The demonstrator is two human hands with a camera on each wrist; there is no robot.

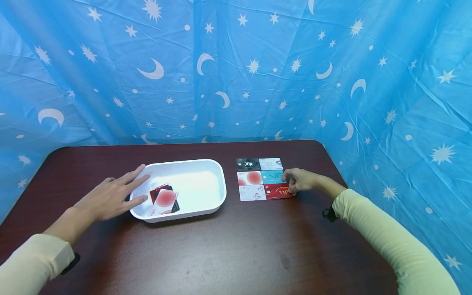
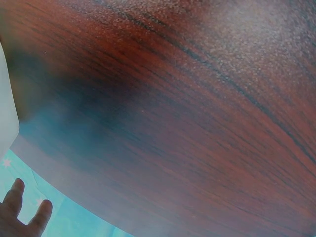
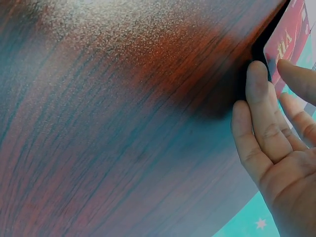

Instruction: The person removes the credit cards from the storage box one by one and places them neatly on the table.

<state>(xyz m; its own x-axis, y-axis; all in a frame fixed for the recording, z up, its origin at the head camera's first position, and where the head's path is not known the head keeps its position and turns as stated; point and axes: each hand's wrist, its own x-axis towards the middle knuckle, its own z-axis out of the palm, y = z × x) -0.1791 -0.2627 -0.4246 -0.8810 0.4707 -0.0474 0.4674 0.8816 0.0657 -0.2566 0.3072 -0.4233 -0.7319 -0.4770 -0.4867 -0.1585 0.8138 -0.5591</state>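
At the left side of the white tray, my left hand has its fingers spread over the rim. Inside the tray lies a loose pile of cards, topped by a white card with a pink circle. My right hand is at the right edge of the laid-out cards. Its fingers and thumb pinch the edge of a red VIP card, also seen in the right wrist view. The teal card lies directly above it, close to a fingertip. In the left wrist view only some fingertips show.
Beside the red card lie a white card with a small figure, another pink-circle card, a black VIP card and a silver card. The dark wooden table meets a blue star-and-moon curtain behind.
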